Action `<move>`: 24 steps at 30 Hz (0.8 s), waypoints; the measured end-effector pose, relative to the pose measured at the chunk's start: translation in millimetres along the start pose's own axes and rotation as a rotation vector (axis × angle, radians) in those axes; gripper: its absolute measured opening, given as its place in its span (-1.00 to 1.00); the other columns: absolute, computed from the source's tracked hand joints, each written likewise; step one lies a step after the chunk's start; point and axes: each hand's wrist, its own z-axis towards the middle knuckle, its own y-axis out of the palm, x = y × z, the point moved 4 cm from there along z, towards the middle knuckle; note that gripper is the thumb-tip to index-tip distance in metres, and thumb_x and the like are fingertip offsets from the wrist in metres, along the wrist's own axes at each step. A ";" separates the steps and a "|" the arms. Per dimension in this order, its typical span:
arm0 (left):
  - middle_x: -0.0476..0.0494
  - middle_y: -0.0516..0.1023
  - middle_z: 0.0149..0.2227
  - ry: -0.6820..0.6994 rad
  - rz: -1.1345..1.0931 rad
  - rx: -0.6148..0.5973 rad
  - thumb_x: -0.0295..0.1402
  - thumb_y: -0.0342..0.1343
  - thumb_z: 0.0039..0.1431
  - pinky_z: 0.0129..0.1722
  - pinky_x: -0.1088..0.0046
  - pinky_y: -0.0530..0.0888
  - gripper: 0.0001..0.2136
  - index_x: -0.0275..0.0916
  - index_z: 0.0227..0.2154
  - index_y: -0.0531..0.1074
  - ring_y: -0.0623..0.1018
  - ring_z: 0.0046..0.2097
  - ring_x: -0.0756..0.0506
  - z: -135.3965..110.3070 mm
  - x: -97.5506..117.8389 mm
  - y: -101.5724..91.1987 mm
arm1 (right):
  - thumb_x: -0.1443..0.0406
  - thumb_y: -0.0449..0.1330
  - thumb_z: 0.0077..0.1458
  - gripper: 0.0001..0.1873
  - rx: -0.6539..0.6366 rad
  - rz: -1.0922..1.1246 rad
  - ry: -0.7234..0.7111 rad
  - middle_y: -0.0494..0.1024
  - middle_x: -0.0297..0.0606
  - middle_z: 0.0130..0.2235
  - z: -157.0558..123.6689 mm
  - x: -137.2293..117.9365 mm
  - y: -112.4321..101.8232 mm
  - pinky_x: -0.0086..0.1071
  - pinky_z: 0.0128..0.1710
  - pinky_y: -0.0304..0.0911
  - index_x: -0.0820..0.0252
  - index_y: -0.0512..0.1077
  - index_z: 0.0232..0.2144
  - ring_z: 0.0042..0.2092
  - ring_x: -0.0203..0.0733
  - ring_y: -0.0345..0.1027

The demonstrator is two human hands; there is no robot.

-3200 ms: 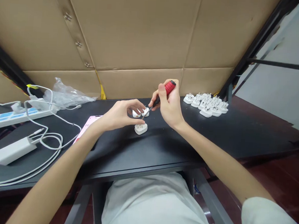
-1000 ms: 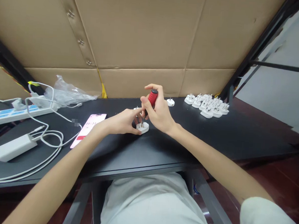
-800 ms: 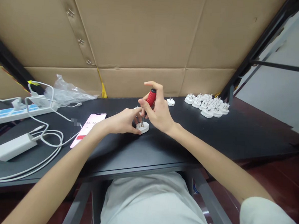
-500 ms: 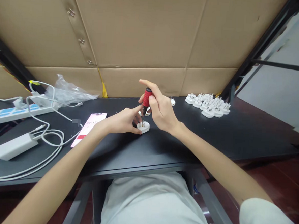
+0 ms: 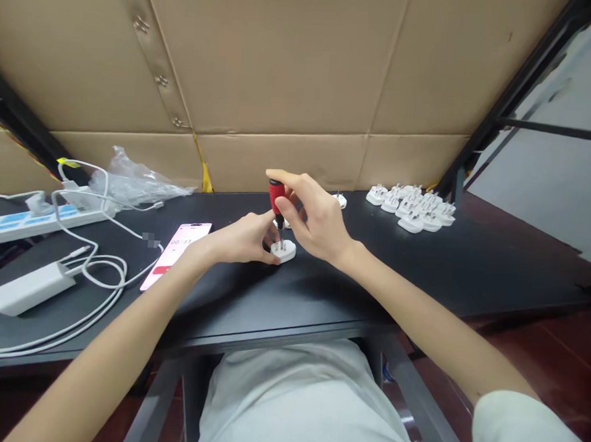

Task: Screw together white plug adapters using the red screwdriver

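Observation:
A white plug [image 5: 284, 252] lies on the black table with its metal pins up. My left hand [image 5: 247, 237] grips its left side between thumb and fingers. My right hand [image 5: 320, 216] holds a red and black screwdriver [image 5: 277, 196] by the handle, index finger resting over its top. The screwdriver leans to the left, its shaft running down to the plug's upper face among the pins; the exact contact of the tip is too small to tell. Just behind the hands, another white plug piece [image 5: 288, 223] is partly hidden.
Several white plugs [image 5: 416, 207] stand grouped at the back right, and a single one [image 5: 341, 200] near the back edge. On the left are a phone [image 5: 195, 231], a white charger [image 5: 34, 288] with coiled cable, a power strip [image 5: 19, 224] and a clear plastic bag [image 5: 138, 181].
The screwdriver's handle has tipped to the left and slightly lower, and the fingers of my right hand have shifted round it. My left hand and the plug have stayed in place.

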 end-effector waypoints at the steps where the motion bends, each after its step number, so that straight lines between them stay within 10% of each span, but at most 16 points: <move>1: -0.13 0.74 -0.08 -0.003 -0.004 0.001 -0.20 0.47 0.00 -0.11 0.24 0.66 -0.43 -0.13 0.07 0.42 0.76 -0.11 -0.29 -0.3 0.5 -0.2 | 0.09 -0.04 0.62 -0.57 0.000 -0.012 -0.013 0.65 -0.15 0.03 0.5 -2.3 -0.8 -0.24 -0.06 0.60 0.03 0.45 0.30 -0.05 -0.11 0.60; 24: -0.14 0.79 -0.08 -0.011 -0.002 -0.022 -0.17 0.40 0.01 -0.04 0.21 0.60 -0.38 -0.11 0.14 0.36 0.77 -0.03 -0.34 -1.6 2.7 -0.3 | 0.17 0.19 0.45 -0.74 0.026 0.075 0.097 0.64 -0.14 0.15 5.0 6.5 -7.8 -0.35 -0.29 0.59 0.06 0.42 0.12 -0.01 -0.13 0.66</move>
